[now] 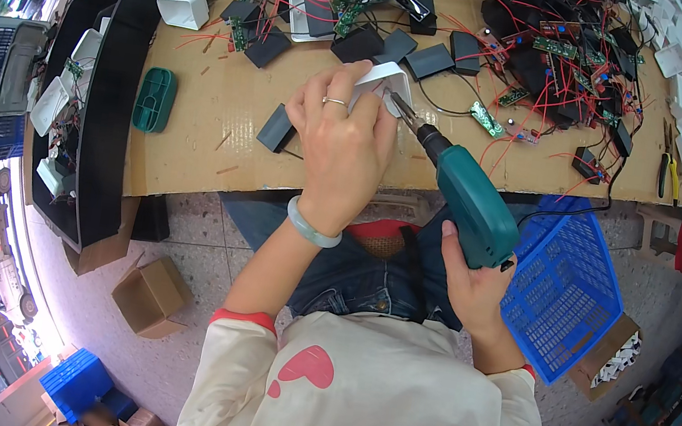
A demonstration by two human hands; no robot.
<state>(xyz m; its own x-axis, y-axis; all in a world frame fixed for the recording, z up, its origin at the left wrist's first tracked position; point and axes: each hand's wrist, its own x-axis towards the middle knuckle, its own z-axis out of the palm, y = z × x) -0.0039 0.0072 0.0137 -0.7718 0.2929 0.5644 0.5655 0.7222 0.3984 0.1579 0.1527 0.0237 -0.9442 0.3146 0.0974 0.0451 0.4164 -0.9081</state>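
My left hand (345,125), with a ring and a pale bangle at the wrist, is closed around a white plastic casing (396,78) above the cardboard-covered table. In my right hand (477,277) is a green electric screwdriver (474,205), gripped at its rear end. Its dark chuck and metal bit point up and left into the open side of the casing. Whether the tip touches a screw is too small to tell. Just left of my left hand lies a black rectangular block (277,128). Part of the casing is hidden behind my fingers.
Circuit boards (487,118), red wires and black blocks are heaped along the table's far side. White casings (672,60) pile up at the far right, near pliers (674,170). A black bin (108,117) and green tray (154,100) stand left; a blue crate (572,287) sits below right.
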